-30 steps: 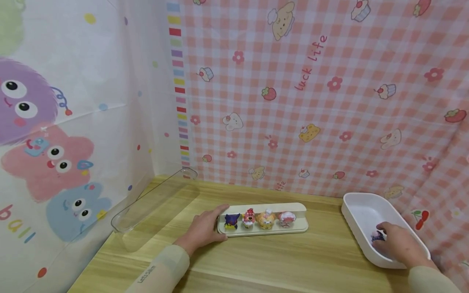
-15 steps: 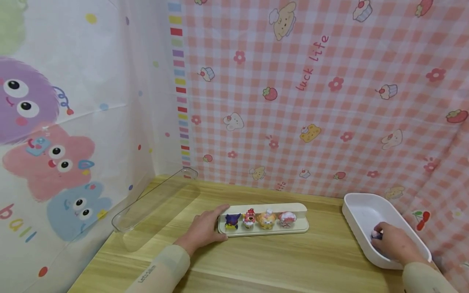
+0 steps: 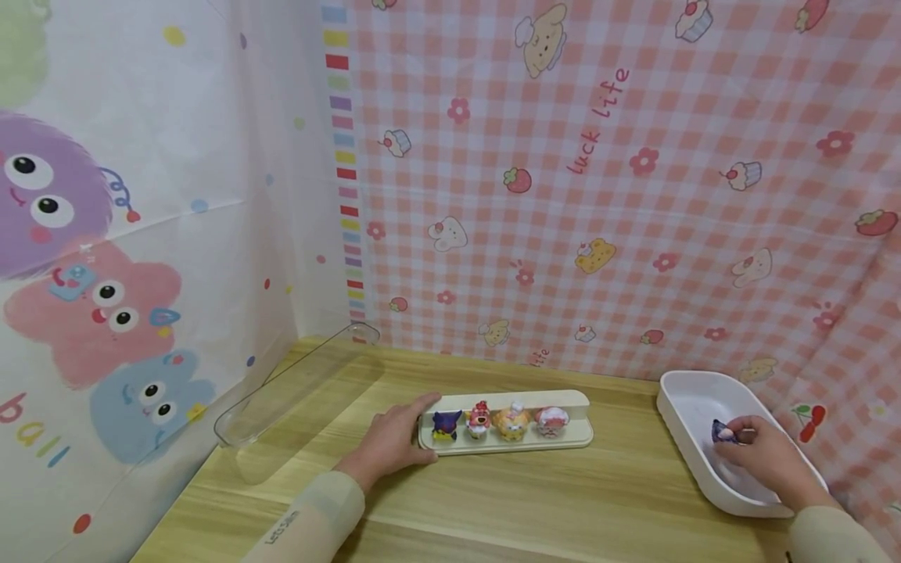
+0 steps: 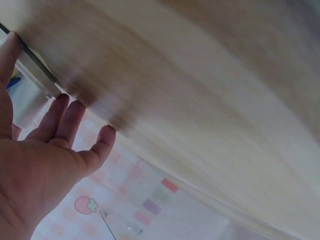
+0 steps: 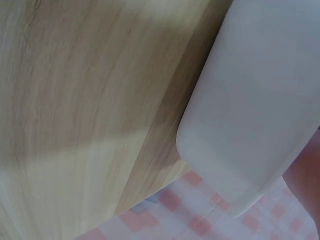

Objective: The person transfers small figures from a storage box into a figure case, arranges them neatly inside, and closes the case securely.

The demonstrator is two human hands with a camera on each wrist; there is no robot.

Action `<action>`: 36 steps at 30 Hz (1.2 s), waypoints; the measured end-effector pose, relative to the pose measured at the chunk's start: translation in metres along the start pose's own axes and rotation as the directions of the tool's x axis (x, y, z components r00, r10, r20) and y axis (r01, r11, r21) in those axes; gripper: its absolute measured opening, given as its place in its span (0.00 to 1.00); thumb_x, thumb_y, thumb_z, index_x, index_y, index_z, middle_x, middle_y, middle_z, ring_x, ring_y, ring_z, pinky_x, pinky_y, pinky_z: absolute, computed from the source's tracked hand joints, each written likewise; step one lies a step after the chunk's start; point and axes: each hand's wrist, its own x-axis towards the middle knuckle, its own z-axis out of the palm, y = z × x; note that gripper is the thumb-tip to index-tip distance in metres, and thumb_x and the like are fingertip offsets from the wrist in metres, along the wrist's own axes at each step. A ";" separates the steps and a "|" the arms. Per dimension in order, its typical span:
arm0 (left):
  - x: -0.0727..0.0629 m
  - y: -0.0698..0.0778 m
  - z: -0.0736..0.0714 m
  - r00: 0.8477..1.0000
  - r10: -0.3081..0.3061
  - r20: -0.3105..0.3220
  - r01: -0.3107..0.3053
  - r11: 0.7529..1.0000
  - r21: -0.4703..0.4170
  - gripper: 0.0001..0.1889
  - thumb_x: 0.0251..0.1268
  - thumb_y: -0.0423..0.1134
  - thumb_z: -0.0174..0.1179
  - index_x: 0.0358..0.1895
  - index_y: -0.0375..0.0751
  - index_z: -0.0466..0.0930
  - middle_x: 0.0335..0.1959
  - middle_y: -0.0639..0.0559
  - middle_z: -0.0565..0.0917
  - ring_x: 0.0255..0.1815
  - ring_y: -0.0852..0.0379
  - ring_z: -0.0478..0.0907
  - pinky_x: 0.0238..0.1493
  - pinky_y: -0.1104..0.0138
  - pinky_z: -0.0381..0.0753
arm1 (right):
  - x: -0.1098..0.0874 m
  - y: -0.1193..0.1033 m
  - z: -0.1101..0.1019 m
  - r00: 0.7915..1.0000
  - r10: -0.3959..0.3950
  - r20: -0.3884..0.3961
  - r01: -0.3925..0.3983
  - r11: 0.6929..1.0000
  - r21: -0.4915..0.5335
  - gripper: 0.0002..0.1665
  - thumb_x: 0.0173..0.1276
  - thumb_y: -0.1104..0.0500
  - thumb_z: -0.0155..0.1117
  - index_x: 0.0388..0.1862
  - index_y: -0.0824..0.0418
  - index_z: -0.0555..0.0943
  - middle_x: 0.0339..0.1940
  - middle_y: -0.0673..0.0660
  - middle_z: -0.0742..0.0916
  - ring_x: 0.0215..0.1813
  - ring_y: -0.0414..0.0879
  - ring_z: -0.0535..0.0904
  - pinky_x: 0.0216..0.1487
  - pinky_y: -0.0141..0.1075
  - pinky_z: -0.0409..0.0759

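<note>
My left hand (image 3: 394, 439) holds the left end of a long cream display base (image 3: 570, 439), its thumb on the near side and fingers on the far side. In the left wrist view the fingertips of that hand (image 4: 55, 155) touch the base's edge (image 4: 37, 72). A row of several small figurines stands on the base, with a purple one (image 3: 446, 424) at the left and a pink-and-white one (image 3: 552, 421) at the right. Over the white bin (image 3: 676, 426), my right hand (image 3: 770, 461) pinches a dark purple and pink figurine (image 3: 721, 432) between thumb and fingers.
A clear plastic cover (image 3: 296, 391) lies at the left of the wooden table (image 3: 535, 500). Pink checked cloth (image 3: 619, 203) hangs behind the table, and a white printed cloth (image 3: 232, 258) hangs at the left. The bin's outer wall (image 5: 240, 110) fills much of the right wrist view.
My right hand has gripped the dark figurine in the bin and raised it a little. The left hand and the display base have stayed in place.
</note>
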 end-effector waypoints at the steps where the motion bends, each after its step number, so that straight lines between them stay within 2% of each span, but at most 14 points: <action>1: 0.000 0.000 0.000 1.000 0.000 0.000 0.000 1.000 0.000 0.53 0.53 0.50 0.84 0.83 0.57 0.65 0.75 0.45 0.80 0.71 0.35 0.78 0.69 0.32 0.70 | -0.001 -0.001 -0.001 1.000 0.014 0.009 -0.014 1.000 0.026 0.33 0.73 0.49 0.74 0.58 0.75 0.72 0.49 0.72 0.88 0.46 0.47 0.82 0.38 0.28 0.79; 5: 0.000 -0.001 0.001 1.000 0.001 -0.001 -0.001 1.000 0.002 0.53 0.53 0.50 0.84 0.83 0.57 0.65 0.75 0.45 0.80 0.71 0.35 0.78 0.69 0.32 0.71 | -0.003 -0.002 -0.003 0.999 0.033 0.041 -0.038 0.993 0.114 0.43 0.77 0.45 0.70 0.71 0.76 0.64 0.56 0.75 0.88 0.43 0.34 0.82 0.40 0.26 0.79; 9: 0.000 0.000 0.000 1.000 0.001 -0.001 -0.001 1.000 0.002 0.53 0.53 0.50 0.84 0.83 0.58 0.65 0.75 0.45 0.80 0.71 0.35 0.78 0.69 0.32 0.71 | -0.004 -0.003 -0.002 0.999 0.002 0.036 -0.007 0.990 0.139 0.50 0.79 0.46 0.68 0.81 0.74 0.55 0.61 0.75 0.87 0.42 0.23 0.79 0.41 0.25 0.80; 13: 0.000 0.000 0.000 1.000 0.002 -0.001 -0.002 1.000 0.002 0.53 0.53 0.50 0.84 0.83 0.57 0.65 0.74 0.45 0.81 0.71 0.35 0.78 0.69 0.32 0.71 | -0.004 -0.004 0.003 0.996 -0.080 -0.033 0.082 0.994 0.069 0.41 0.77 0.53 0.70 0.76 0.75 0.66 0.53 0.71 0.89 0.40 0.20 0.75 0.40 0.24 0.79; 15: 0.000 0.000 0.000 1.000 0.003 -0.001 -0.003 1.000 0.001 0.53 0.53 0.49 0.84 0.83 0.57 0.65 0.74 0.45 0.81 0.71 0.35 0.78 0.69 0.31 0.71 | -0.004 -0.004 0.006 0.991 -0.111 -0.074 0.113 0.994 0.010 0.35 0.74 0.56 0.73 0.70 0.76 0.74 0.48 0.68 0.90 0.39 0.24 0.76 0.38 0.24 0.78; 17: -0.001 0.000 0.000 1.000 0.005 -0.002 -0.005 1.000 -0.002 0.53 0.53 0.49 0.84 0.83 0.56 0.65 0.75 0.45 0.80 0.71 0.35 0.78 0.69 0.31 0.70 | -0.003 -0.004 0.009 0.989 -0.114 -0.097 0.110 0.993 -0.045 0.30 0.70 0.58 0.76 0.63 0.75 0.78 0.43 0.65 0.91 0.39 0.32 0.79 0.37 0.26 0.77; 21: -0.001 0.001 -0.001 1.000 0.002 0.001 -0.002 1.000 -0.004 0.53 0.53 0.49 0.84 0.83 0.56 0.65 0.75 0.46 0.80 0.72 0.35 0.78 0.70 0.31 0.70 | -0.001 -0.006 0.015 0.994 -0.083 -0.077 0.070 0.986 -0.152 0.26 0.65 0.55 0.78 0.54 0.71 0.79 0.39 0.66 0.89 0.40 0.50 0.83 0.37 0.36 0.77; 23: -0.001 0.001 -0.001 1.000 0.000 0.004 0.000 1.000 -0.002 0.53 0.54 0.50 0.84 0.83 0.57 0.64 0.75 0.46 0.80 0.72 0.35 0.78 0.71 0.31 0.70 | -0.002 -0.008 0.017 0.997 -0.064 -0.052 0.051 0.976 -0.209 0.26 0.65 0.54 0.76 0.51 0.69 0.77 0.37 0.65 0.88 0.39 0.54 0.82 0.37 0.41 0.77; 27: -0.001 0.001 -0.001 1.000 -0.002 0.002 0.002 1.000 -0.001 0.53 0.54 0.50 0.84 0.83 0.57 0.64 0.74 0.46 0.81 0.71 0.35 0.78 0.70 0.32 0.71 | -0.005 -0.012 0.020 0.999 -0.035 -0.006 0.032 0.949 -0.314 0.29 0.68 0.49 0.73 0.50 0.71 0.75 0.37 0.68 0.87 0.38 0.58 0.83 0.37 0.52 0.81; 31: 0.000 0.000 -0.001 1.000 -0.002 0.006 0.002 1.000 0.001 0.53 0.54 0.50 0.84 0.83 0.57 0.64 0.74 0.46 0.81 0.71 0.35 0.79 0.70 0.32 0.71 | -0.006 -0.012 0.020 1.000 -0.014 0.019 0.020 0.938 -0.345 0.36 0.69 0.45 0.72 0.56 0.74 0.72 0.41 0.74 0.86 0.42 0.63 0.85 0.39 0.58 0.82; 33: 0.000 0.000 -0.001 1.000 0.001 0.007 -0.001 1.000 0.003 0.53 0.54 0.50 0.84 0.83 0.57 0.64 0.74 0.46 0.81 0.71 0.35 0.79 0.70 0.32 0.71 | -0.006 -0.012 0.019 0.999 -0.033 0.014 0.036 0.939 -0.343 0.38 0.68 0.45 0.73 0.58 0.74 0.73 0.43 0.75 0.87 0.44 0.65 0.86 0.41 0.60 0.82; 36: -0.001 -0.001 -0.001 1.000 0.003 0.004 -0.003 1.000 -0.001 0.53 0.54 0.50 0.84 0.83 0.57 0.64 0.74 0.46 0.81 0.71 0.35 0.79 0.70 0.32 0.71 | -0.006 -0.011 0.017 0.993 -0.117 -0.008 0.108 0.937 -0.332 0.35 0.65 0.48 0.77 0.57 0.73 0.77 0.46 0.75 0.88 0.46 0.67 0.87 0.44 0.61 0.84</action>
